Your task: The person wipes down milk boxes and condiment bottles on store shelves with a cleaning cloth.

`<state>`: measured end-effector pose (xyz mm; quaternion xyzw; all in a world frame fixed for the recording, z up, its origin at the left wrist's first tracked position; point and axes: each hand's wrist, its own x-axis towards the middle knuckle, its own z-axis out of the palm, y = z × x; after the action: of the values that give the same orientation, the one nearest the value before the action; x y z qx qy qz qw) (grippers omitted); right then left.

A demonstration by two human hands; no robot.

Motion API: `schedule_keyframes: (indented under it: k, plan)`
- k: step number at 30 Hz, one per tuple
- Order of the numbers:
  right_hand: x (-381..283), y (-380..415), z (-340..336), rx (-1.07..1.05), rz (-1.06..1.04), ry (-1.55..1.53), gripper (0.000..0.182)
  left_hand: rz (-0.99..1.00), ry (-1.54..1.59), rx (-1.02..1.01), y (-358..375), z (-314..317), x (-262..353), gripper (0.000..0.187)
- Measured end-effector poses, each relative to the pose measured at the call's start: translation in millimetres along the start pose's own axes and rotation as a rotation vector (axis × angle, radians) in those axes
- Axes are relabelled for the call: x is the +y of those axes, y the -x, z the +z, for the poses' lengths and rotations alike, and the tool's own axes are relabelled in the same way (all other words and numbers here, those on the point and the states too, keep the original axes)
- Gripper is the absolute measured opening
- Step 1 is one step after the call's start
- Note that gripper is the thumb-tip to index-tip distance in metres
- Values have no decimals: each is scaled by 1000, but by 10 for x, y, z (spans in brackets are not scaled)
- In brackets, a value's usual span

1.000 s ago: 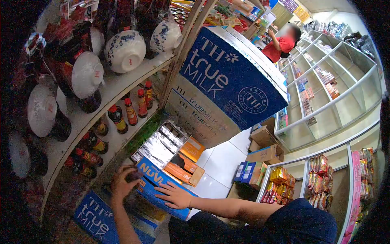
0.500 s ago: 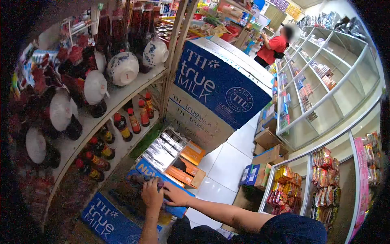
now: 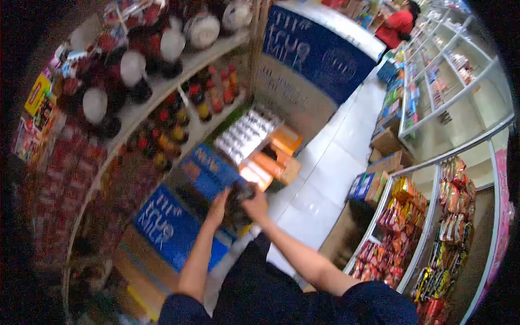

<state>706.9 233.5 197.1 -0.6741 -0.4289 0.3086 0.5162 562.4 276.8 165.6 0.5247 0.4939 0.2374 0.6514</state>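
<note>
Between my two hands is a dark, blurred item, too smeared to name. My left hand (image 3: 218, 208) is at its left side, with the fingers pointing up along it. From the right, my right hand (image 3: 254, 205) wraps round the item's other side. Just behind the hands lies a blue carton (image 3: 203, 165) with white lettering. Beyond it sit a silvery pack of small items (image 3: 246, 135) and orange boxes (image 3: 284, 142). A blue milk carton (image 3: 168, 225) stands below and left of my hands.
Curved shelves (image 3: 146, 103) at the left hold sauce bottles (image 3: 214, 92) and white bowls (image 3: 202, 31). A tall stack of milk cartons (image 3: 319, 54) stands ahead. Tiled floor (image 3: 319, 184) runs along the right, beside glass cabinets (image 3: 460, 114) and hanging packets (image 3: 455, 233). A person in red (image 3: 398, 27) stands far back.
The camera view has shifted, so the shelves and cartons sit farther right and higher. My hands have come up off the blue carton with the dark item between them.
</note>
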Motion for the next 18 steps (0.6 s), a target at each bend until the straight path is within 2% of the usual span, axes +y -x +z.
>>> schedule_keyframes:
  k: [1,2,3,4,5,6,7,9,13,18]
  plan:
    - [25,80,-142,20,54,47,46,186,-135,2,153,-8,331,45]
    - [57,148,-262,65,71,-66,44,259,-254,171,195,33,552,39]
    - [116,243,-383,128,83,-176,42,301,-526,237,95,-66,639,37]
    - [211,354,-493,199,71,-161,41,472,-683,334,-62,-153,620,44]
    - [286,396,-582,273,42,-146,40,491,-954,406,-275,-231,545,48]
    - [293,459,-670,304,145,-200,39,514,-1223,478,-439,-275,471,53]
    - [303,562,-732,336,247,-253,38,513,-1226,474,-491,-257,427,53]
    - [566,705,-781,385,310,-318,38,334,-1462,592,-605,-158,364,59]
    - [780,838,-769,439,417,-393,40,326,-1457,587,-700,-347,300,59]
    - [806,674,-472,369,447,-428,41,327,-1528,623,-826,-565,372,58]
